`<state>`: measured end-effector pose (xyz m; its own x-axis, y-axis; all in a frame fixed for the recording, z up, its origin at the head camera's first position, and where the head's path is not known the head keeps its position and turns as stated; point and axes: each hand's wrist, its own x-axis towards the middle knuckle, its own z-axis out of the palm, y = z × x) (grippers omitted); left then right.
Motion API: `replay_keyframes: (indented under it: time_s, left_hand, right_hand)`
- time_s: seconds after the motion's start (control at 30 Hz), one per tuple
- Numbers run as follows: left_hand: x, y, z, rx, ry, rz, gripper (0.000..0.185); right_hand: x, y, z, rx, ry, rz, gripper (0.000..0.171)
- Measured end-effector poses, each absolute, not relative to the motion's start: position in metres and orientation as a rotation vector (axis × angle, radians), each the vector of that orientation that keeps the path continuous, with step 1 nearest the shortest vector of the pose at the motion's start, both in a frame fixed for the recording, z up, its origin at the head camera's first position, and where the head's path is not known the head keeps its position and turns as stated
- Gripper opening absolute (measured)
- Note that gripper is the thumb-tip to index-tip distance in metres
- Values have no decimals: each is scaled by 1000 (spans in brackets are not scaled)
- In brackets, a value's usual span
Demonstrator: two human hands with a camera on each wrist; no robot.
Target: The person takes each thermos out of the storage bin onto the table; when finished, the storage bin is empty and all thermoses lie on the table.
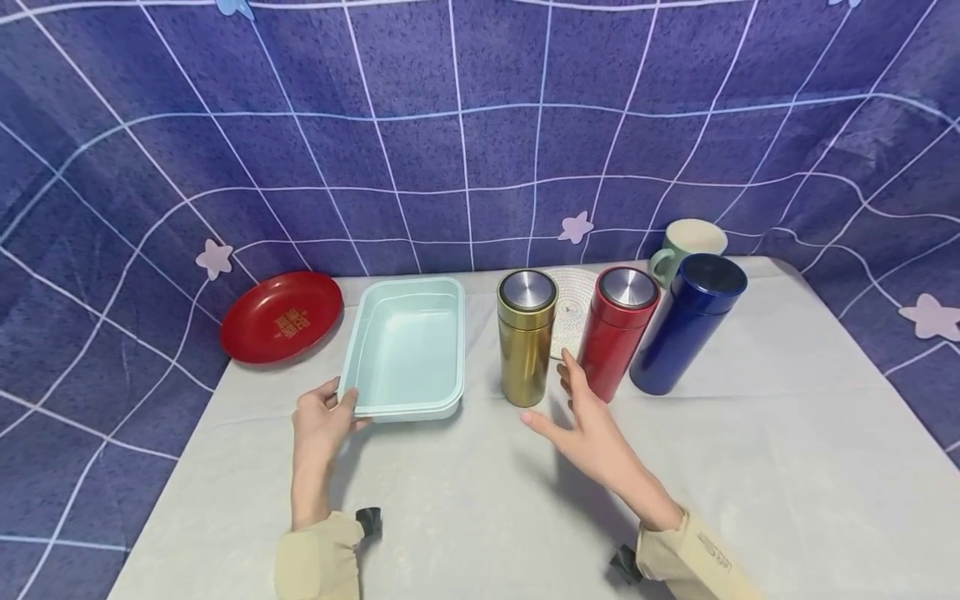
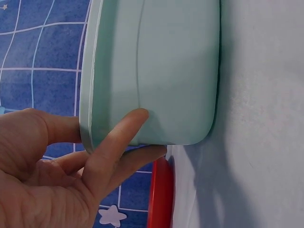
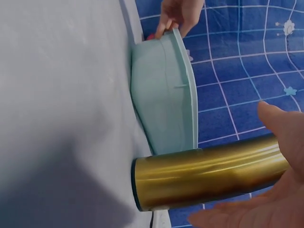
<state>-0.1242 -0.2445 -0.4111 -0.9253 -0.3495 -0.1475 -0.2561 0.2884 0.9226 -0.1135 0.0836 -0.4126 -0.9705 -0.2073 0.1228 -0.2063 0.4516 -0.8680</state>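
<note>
A pale mint plastic tray (image 1: 408,410) lies left of the middle of the table. My left hand (image 1: 321,421) pinches its near left corner; in the left wrist view, the fingers lie along the outer wall below the rim. Just right of the tray, a gold thermos (image 1: 527,358) with a steel-topped lid stands upright. Beside it is my right hand (image 1: 588,433), thumb and fingers spread and holding nothing. A red thermos (image 1: 618,342) stands close behind that hand's fingers. From the right wrist view, the gold thermos (image 3: 204,175) appears between the thumb and the other fingers.
A dark blue thermos (image 1: 682,329) stands right of the red one, with a green mug (image 1: 693,237) behind it. Between the gold and red thermoses lies a white woven mat (image 1: 570,304). A red plate (image 1: 315,300) leans against the curtain (image 1: 420,150) at far left.
</note>
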Motion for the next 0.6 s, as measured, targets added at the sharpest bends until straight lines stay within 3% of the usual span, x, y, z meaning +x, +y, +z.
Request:
replay_keyframes:
  time_s: [0.43, 0.6]
  left_hand:
    - [-115, -248, -407, 638, -2620, -1516, 58]
    - [-104, -249, -395, 612, -2662, -1264, 58]
  right_hand:
    - [-80, 137, -418, -616, 2724, -1517, 61]
    - [-73, 169, -420, -595, 2794, -1408, 56]
